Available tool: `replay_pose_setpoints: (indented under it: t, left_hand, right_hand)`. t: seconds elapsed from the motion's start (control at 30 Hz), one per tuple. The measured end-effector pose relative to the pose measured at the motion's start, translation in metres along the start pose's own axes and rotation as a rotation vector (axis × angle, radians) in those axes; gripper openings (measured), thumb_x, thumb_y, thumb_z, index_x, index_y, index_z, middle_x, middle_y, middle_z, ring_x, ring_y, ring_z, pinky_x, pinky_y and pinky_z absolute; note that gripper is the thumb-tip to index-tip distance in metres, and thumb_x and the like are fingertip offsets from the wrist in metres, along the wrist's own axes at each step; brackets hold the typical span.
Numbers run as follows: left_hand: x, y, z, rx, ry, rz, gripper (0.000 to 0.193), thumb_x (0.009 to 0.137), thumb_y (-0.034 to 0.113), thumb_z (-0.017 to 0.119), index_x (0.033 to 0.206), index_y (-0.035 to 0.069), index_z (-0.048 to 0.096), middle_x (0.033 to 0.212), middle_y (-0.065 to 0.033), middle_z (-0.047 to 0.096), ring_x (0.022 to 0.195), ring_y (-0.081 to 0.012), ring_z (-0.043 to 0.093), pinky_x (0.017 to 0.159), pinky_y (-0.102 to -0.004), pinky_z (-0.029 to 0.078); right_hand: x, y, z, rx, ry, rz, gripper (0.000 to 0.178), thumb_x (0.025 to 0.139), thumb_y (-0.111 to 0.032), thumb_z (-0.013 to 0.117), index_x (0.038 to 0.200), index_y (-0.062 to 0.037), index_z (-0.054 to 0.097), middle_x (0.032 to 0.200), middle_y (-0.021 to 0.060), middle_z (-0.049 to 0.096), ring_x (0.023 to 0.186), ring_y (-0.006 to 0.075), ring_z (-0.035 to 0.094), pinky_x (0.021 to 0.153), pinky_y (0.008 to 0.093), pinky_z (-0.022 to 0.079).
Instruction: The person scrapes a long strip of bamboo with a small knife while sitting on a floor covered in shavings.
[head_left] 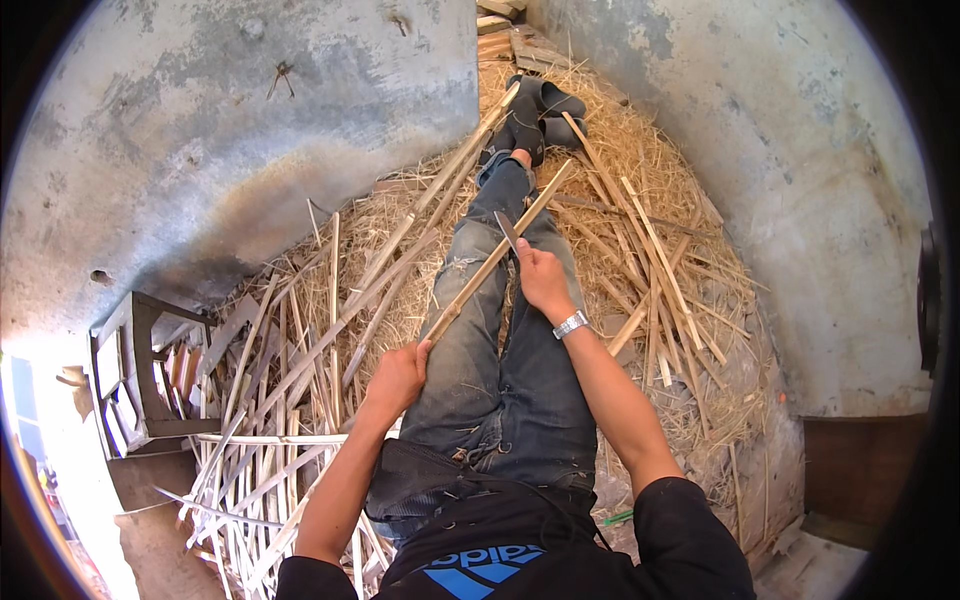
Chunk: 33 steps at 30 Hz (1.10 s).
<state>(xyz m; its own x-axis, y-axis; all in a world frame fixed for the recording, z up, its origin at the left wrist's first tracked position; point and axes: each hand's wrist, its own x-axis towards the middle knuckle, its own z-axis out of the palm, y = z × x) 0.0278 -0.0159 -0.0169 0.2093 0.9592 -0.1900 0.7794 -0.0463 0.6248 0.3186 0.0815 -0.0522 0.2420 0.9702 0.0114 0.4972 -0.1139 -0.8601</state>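
Observation:
A long split strip of bamboo [492,262] slants across my outstretched legs, its far end up and to the right. My left hand [398,378] is closed around the strip's near end, beside my left thigh. In my right hand [543,278] is a knife [507,230], its blade lying against the strip past the middle. The fingers of that hand are wrapped round the handle, which they hide. A metal-banded watch [571,323] sits on my right wrist. Under the strip are my worn dark jeans [460,370].
Several bamboo strips [300,375] lie heaped at my left, and more strips [650,265] lie at my right among straw-like shavings [690,400]. Grey walls [800,200] rise on both sides. A dark open frame [150,375] stands at the left. My dark shoes [525,120] are at the far end.

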Motion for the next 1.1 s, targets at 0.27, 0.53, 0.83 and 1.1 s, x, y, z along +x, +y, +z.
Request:
replay_pose_setpoints:
  t: [0.27, 0.53, 0.83, 1.1]
  left_hand:
    - [-0.003, -0.008, 0.003, -0.016, 0.007, -0.048, 0.05, 0.113, 0.04, 0.047, 0.099, -0.002, 0.07, 0.084, -0.035, 0.068, 0.085, -0.0571, 0.066, 0.075, -0.0625, 0.053]
    - [0.0, -0.008, 0.009, -0.006, 0.018, -0.03, 0.048, 0.112, 0.04, 0.049, 0.098, 0.0, 0.071, 0.084, -0.0342, 0.068, 0.084, -0.0573, 0.066, 0.075, -0.063, 0.053]
    - [-0.001, -0.002, 0.007, 0.035, 0.032, -0.036, 0.047, 0.112, 0.041, 0.049, 0.099, 0.001, 0.07, 0.084, -0.0339, 0.069, 0.082, -0.0564, 0.067, 0.074, -0.0623, 0.055]
    - [-0.007, -0.001, 0.005, 0.081, 0.031, -0.012, 0.045, 0.112, 0.04, 0.049, 0.098, 0.001, 0.067, 0.084, -0.0319, 0.069, 0.082, -0.055, 0.068, 0.075, -0.0617, 0.054]
  right_hand:
    - [-0.056, -0.028, 0.024, -0.047, -0.304, -0.125, 0.055, 0.111, -0.039, 0.052, 0.078, 0.0034, 0.066, 0.071, 0.0285, 0.062, 0.073, 0.0499, 0.064, 0.064, 0.0545, 0.049]
    - [-0.074, -0.026, 0.034, -0.043, -0.238, -0.247, 0.051, 0.11, -0.036, 0.05, 0.083, 0.0023, 0.069, 0.077, 0.03, 0.064, 0.076, 0.0515, 0.065, 0.067, 0.0564, 0.05]
    - [-0.071, -0.028, 0.025, 0.03, -0.349, -0.161, 0.059, 0.112, -0.041, 0.048, 0.079, 0.0043, 0.065, 0.074, 0.0314, 0.06, 0.07, 0.0511, 0.063, 0.066, 0.0545, 0.049]
    - [-0.062, -0.015, 0.001, 0.527, -0.765, 0.568, 0.069, 0.111, -0.057, 0.048, 0.067, -0.0058, 0.06, 0.057, -0.0008, 0.049, 0.053, 0.0102, 0.046, 0.053, 0.0332, 0.039]
